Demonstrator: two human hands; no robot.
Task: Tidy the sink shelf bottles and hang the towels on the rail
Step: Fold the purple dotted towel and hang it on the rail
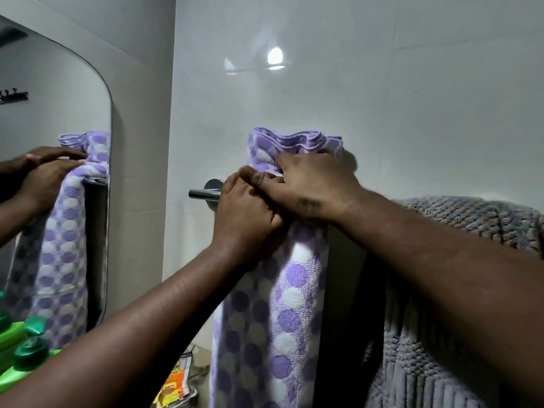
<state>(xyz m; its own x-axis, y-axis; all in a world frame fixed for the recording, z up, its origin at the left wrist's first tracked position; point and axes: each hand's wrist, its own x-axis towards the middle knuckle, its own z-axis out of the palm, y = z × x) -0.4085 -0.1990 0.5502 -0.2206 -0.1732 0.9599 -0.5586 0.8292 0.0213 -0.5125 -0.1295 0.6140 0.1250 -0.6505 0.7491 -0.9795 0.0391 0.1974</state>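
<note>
No legible text, print on the orange packet too blurred

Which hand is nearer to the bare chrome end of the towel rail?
Left. The left hand grips the dotted towel right beside the rail end; the right hand holds the towel farther right.
</note>
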